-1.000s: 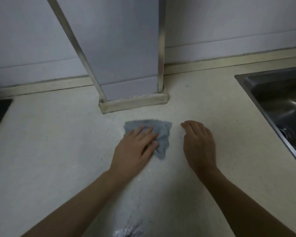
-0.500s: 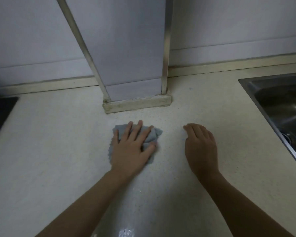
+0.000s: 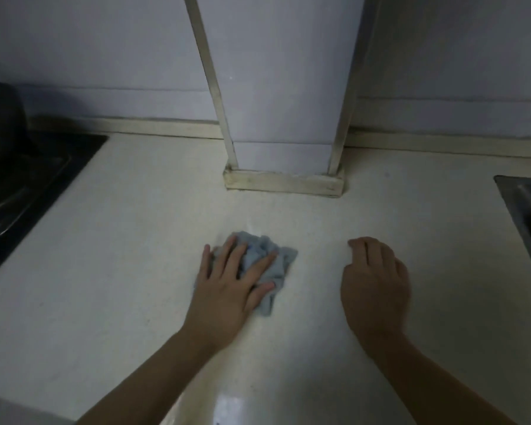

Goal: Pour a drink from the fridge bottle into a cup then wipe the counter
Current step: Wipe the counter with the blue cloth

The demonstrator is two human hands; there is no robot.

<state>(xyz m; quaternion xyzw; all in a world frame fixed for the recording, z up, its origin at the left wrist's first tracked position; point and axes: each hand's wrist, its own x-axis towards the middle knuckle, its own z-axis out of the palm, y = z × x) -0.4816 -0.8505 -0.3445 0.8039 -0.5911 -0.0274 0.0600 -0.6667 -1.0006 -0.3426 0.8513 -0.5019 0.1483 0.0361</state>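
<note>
Countertop (image 3: 105,271), pale, fills your view. Your left hand (image 3: 230,283) presses flat, fingers spread, on a crumpled blue-grey cloth (image 3: 278,262) mid-counter. Your right hand (image 3: 374,283) rests nearby, loosely curled, empty.

black hob (image 3: 74,154) far left, steel sink (image 3: 517,197) far right, boxed column (image 3: 282,118) behind.

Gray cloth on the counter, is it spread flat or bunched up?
Bunched up: the cloth lies in crumpled folds under the left hand, which presses it to the counter.
</note>
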